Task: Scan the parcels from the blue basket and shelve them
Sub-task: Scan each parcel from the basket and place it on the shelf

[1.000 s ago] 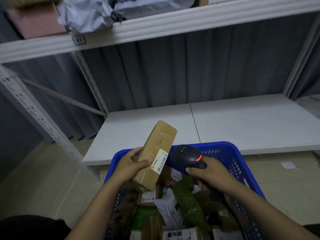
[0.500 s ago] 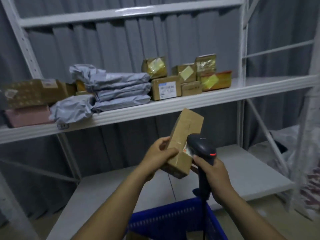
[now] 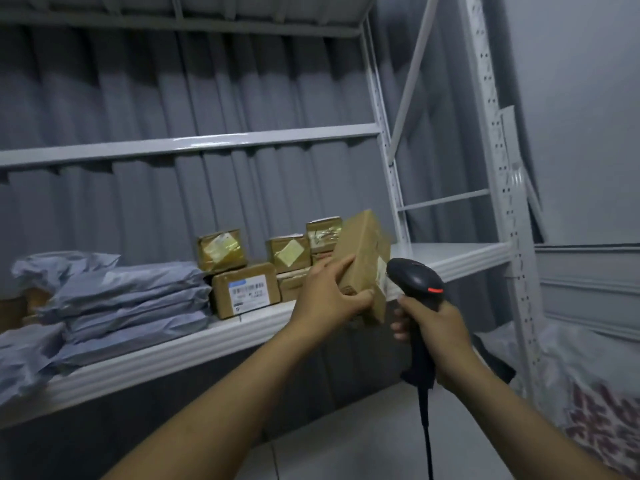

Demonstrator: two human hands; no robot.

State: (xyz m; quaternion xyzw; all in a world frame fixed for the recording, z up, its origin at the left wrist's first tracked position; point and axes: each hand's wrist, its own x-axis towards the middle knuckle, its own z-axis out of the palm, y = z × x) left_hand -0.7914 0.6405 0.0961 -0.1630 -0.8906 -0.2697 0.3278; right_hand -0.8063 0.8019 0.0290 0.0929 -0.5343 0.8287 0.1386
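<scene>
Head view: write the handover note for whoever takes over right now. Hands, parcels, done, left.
Left hand grips a brown box parcel, tilted, held up in front of the middle shelf.
Right hand grips the scanner, its head close beside the parcel.
Done: grey mailer bags and several taped boxes lie on that shelf.
Left: shelve this parcel; bare shelf shows to the right of the boxes. Whether its scan registered cannot be told. The blue basket is out of view.
</scene>
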